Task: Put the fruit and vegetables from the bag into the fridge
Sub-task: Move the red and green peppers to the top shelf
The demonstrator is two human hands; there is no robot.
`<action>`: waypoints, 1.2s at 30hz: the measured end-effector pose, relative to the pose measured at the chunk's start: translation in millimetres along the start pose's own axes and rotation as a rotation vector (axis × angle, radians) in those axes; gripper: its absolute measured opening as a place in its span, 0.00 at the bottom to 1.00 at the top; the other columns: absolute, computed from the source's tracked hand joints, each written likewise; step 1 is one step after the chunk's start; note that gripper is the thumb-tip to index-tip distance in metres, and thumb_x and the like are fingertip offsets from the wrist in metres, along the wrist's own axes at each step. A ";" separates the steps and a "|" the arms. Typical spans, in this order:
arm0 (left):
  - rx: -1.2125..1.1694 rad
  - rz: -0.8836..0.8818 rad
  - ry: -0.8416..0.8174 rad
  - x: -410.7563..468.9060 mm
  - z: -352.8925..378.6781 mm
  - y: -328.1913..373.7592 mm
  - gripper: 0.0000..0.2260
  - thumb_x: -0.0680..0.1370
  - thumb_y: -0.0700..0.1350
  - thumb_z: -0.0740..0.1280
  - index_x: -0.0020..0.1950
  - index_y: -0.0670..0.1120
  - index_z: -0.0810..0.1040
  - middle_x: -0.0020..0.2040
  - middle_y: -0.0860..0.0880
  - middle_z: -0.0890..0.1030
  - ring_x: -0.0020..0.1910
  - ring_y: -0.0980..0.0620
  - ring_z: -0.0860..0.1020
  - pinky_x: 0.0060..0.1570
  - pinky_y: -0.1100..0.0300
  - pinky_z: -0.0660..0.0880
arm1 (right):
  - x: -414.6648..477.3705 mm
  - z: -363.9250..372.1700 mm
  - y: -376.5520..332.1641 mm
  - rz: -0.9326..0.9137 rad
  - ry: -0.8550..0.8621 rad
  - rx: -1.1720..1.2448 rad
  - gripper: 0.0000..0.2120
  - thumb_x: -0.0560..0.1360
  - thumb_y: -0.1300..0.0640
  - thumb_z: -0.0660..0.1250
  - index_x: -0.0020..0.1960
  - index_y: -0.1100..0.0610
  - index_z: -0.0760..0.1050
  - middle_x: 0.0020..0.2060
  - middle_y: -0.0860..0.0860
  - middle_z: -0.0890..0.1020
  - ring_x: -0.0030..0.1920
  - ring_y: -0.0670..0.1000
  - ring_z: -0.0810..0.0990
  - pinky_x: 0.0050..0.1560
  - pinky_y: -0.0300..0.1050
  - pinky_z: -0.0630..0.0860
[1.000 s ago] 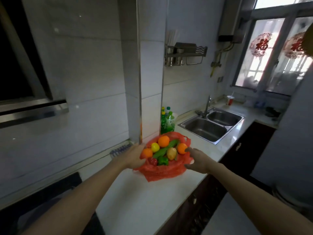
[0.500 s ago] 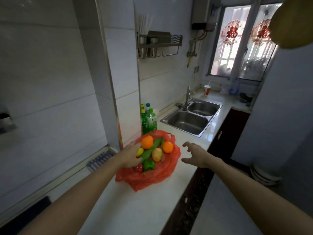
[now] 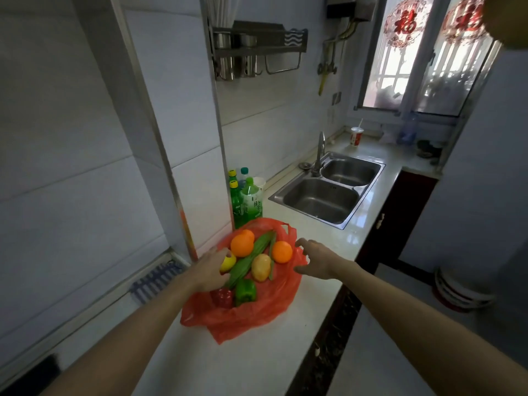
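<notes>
A red plastic bag lies open on the white counter. In it are two oranges, a lemon, a corn cob in its green husk, a potato, a green pepper and a red pepper. My left hand reaches into the bag's left side, its fingers bent over the lemon; the grip is hidden. My right hand hovers with spread fingers over the bag's right edge, next to the right-hand orange. No fridge is in view.
Green drink bottles stand against the tiled pillar just behind the bag. Beyond them a double steel sink with a tap is set into the counter. A paper cup stands by the window. Dark cabinets run under the counter's right edge.
The view has swung right and closer to the bag. My left hand left the bag's rim and went in over the lemon. My right hand lifted off the bag and spread its fingers.
</notes>
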State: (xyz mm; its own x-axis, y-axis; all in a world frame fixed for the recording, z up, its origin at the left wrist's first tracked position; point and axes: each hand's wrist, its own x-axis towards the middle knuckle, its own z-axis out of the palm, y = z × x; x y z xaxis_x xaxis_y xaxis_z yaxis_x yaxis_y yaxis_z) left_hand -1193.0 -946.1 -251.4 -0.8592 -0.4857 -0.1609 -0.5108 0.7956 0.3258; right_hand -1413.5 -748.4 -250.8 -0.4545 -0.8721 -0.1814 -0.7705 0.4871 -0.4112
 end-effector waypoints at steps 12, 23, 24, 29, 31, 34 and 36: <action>0.002 -0.116 -0.066 46.4 41.4 -22.8 0.21 0.76 0.49 0.66 0.66 0.43 0.69 0.60 0.41 0.73 0.60 0.44 0.71 0.57 0.54 0.69 | 84.9 22.2 20.1 -0.104 -0.141 -0.043 0.31 0.73 0.50 0.70 0.72 0.53 0.61 0.64 0.57 0.72 0.61 0.57 0.73 0.57 0.46 0.70; -0.078 -0.201 -0.107 51.7 80.3 -48.0 0.20 0.75 0.49 0.66 0.64 0.45 0.68 0.60 0.44 0.70 0.60 0.46 0.70 0.58 0.53 0.69 | 127.6 69.1 -7.0 -0.247 -0.319 -0.028 0.33 0.76 0.52 0.68 0.75 0.54 0.57 0.69 0.56 0.69 0.67 0.55 0.70 0.59 0.42 0.68; -0.087 -0.205 -0.107 52.4 84.4 -50.8 0.19 0.75 0.50 0.66 0.63 0.45 0.68 0.60 0.44 0.70 0.59 0.46 0.71 0.57 0.52 0.69 | 129.1 72.6 -9.8 -0.267 -0.335 -0.025 0.32 0.76 0.53 0.68 0.75 0.55 0.57 0.69 0.56 0.69 0.68 0.56 0.70 0.61 0.44 0.69; -0.090 -0.226 -0.103 54.6 101.8 -56.9 0.18 0.76 0.50 0.66 0.62 0.45 0.70 0.57 0.44 0.70 0.56 0.46 0.72 0.52 0.52 0.71 | 139.3 102.3 -15.7 -0.346 -0.410 0.011 0.34 0.72 0.49 0.70 0.74 0.51 0.60 0.69 0.53 0.70 0.69 0.54 0.69 0.68 0.50 0.69; -0.084 -0.231 -0.110 54.7 109.3 -57.7 0.19 0.76 0.50 0.67 0.63 0.45 0.70 0.59 0.44 0.70 0.57 0.46 0.71 0.53 0.53 0.71 | 146.6 117.0 -13.9 -0.353 -0.444 0.013 0.36 0.70 0.44 0.70 0.74 0.49 0.59 0.69 0.53 0.69 0.68 0.55 0.69 0.67 0.52 0.70; -0.083 -0.240 -0.086 54.2 116.9 -61.4 0.20 0.75 0.51 0.67 0.64 0.46 0.70 0.60 0.45 0.71 0.58 0.47 0.71 0.53 0.56 0.69 | 151.6 126.8 -17.7 -0.372 -0.473 -0.014 0.39 0.71 0.42 0.70 0.76 0.49 0.55 0.70 0.53 0.66 0.69 0.55 0.67 0.67 0.52 0.70; -0.094 -0.247 -0.083 54.2 119.2 -63.3 0.20 0.75 0.52 0.67 0.65 0.48 0.70 0.60 0.45 0.71 0.58 0.47 0.71 0.54 0.56 0.70 | 157.1 134.1 -18.3 -0.376 -0.479 -0.029 0.39 0.71 0.43 0.70 0.76 0.51 0.55 0.70 0.54 0.65 0.69 0.56 0.66 0.67 0.50 0.68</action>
State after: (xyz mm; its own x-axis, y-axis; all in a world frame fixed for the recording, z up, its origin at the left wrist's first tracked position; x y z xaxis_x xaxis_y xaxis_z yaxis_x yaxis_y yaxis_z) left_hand -1210.9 -979.5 -391.7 -0.7104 -0.6264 -0.3208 -0.7035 0.6178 0.3513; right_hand -1410.8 -900.6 -391.5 0.0978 -0.9054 -0.4131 -0.8539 0.1369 -0.5022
